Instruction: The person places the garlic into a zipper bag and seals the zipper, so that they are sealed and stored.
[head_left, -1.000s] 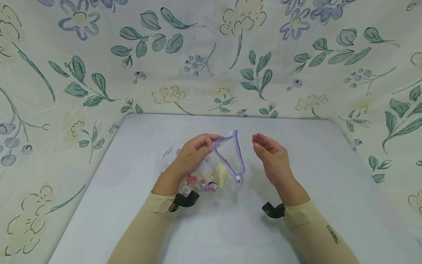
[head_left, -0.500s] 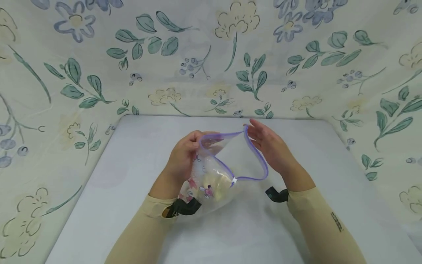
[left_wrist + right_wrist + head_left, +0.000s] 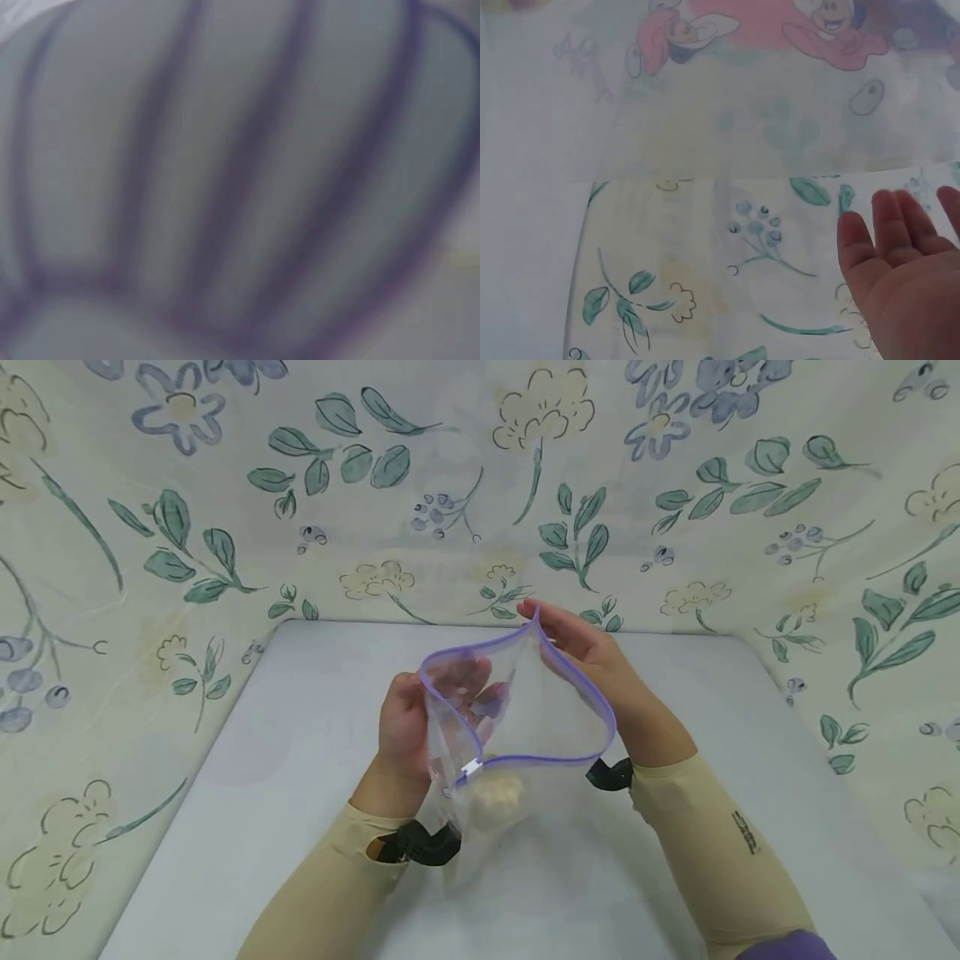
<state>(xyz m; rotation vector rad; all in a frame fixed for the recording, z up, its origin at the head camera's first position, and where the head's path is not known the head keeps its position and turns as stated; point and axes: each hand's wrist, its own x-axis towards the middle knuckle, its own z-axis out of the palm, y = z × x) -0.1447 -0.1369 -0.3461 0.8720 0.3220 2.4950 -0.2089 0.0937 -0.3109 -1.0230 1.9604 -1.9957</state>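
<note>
A clear plastic zip bag (image 3: 555, 777) with a purple-edged mouth and a white slider (image 3: 471, 767) hangs between my hands, its mouth spread wide. My left hand (image 3: 405, 731) holds the bag's left side, its fingers showing through the plastic. Against the upper right rim lies my right hand (image 3: 600, 672). In the right wrist view its fingers (image 3: 889, 232) are extended, below the bag's edge. A pale rounded object (image 3: 497, 797) sits low inside the bag. Blurred printed plastic (image 3: 247, 165) fills the left wrist view. Red cartoon prints (image 3: 829, 37) show on the bag in the right wrist view.
The bag is above a white table (image 3: 315, 710). Behind the table's far edge hangs a floral cloth (image 3: 450, 460), which also runs down both sides. A black camera mount (image 3: 427, 843) is on the left wrist and another mount (image 3: 611, 774) on the right.
The bag's mouth has widened and turned toward the head camera. My right hand has moved in from the right to the rim. The left hand has shifted slightly left along the bag.
</note>
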